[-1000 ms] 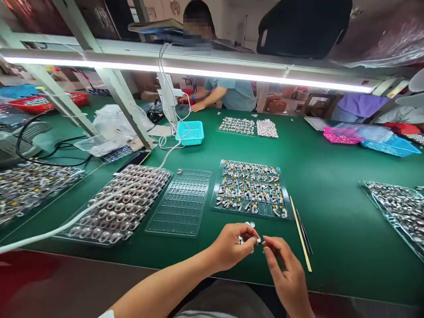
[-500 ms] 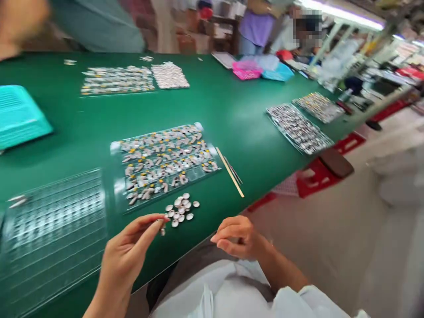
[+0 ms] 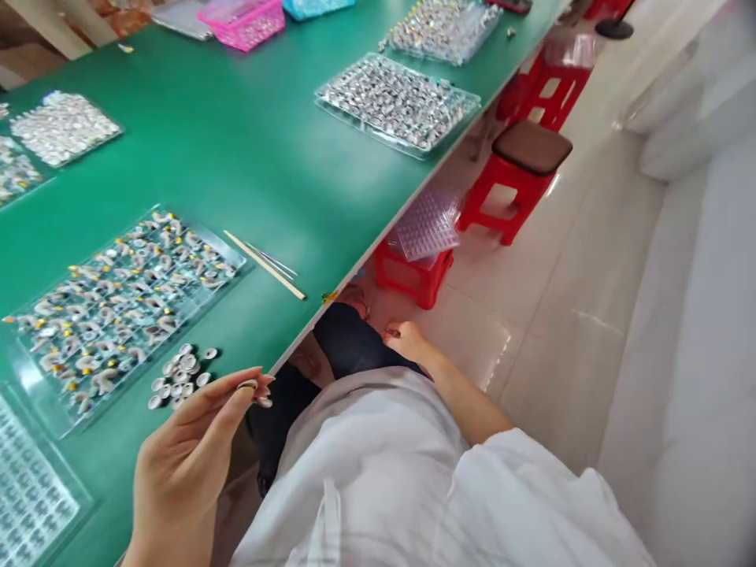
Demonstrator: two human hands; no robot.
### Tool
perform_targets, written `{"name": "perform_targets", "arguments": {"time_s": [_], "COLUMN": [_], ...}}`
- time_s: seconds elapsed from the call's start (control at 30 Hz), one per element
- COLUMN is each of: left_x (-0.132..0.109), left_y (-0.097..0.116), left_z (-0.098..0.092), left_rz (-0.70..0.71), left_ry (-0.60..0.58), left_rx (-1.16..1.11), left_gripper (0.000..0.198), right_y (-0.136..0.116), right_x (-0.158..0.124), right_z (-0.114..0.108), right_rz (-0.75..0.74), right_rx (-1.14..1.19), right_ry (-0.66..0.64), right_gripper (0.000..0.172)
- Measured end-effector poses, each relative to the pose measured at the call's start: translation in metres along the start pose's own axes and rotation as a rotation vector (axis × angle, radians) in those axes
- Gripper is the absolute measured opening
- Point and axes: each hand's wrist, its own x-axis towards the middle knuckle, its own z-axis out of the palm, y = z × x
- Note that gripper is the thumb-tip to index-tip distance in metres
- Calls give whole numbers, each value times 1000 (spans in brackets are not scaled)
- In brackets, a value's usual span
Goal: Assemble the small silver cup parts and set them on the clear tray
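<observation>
My left hand (image 3: 189, 441) is raised over the green table's (image 3: 248, 150) near edge, its fingertips pinched on a small silver part (image 3: 260, 394). Just beyond it lies a small pile of silver round parts (image 3: 180, 376). A clear tray of silver-and-yellow parts (image 3: 118, 299) lies behind the pile. My right hand (image 3: 407, 340) has dropped below the table edge and rests on my dark-trousered knee, fingers curled; what it holds, if anything, is hidden.
A thin wooden stick and tweezers (image 3: 265, 264) lie right of the tray. More filled trays (image 3: 398, 102) sit along the table's far edge, with a pink basket (image 3: 242, 20) beyond. Red stools (image 3: 520, 177) stand on the tiled floor; one (image 3: 419, 252) carries an empty clear tray.
My view has swung further right and down. My right hand has left the table and sunk to my knee. The left hand stays raised with its pinched part.
</observation>
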Motion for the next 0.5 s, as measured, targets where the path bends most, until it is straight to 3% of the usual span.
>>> {"name": "perform_targets", "arguments": {"time_s": [0.13,0.27,0.4,0.5], "left_x": [-7,-21,-36,-39], "left_y": [1,14,23,15], "left_z": [19,39,50,52], "left_rz": [17,-3,-46,-47], "left_ry": [-60,-89,-58,-73], "left_rx": [64,142,256,328], "left_gripper": [24,21,24,28], "right_y": [20,26,9,-17], "right_x": [21,67,118,154], "right_z": [6,1,-9,-12], "right_rz": [49,68,49,-34], "right_rx": [30,37,24,35], "right_ry": [38,84,142,186], "right_gripper": [21,28,28,23]}}
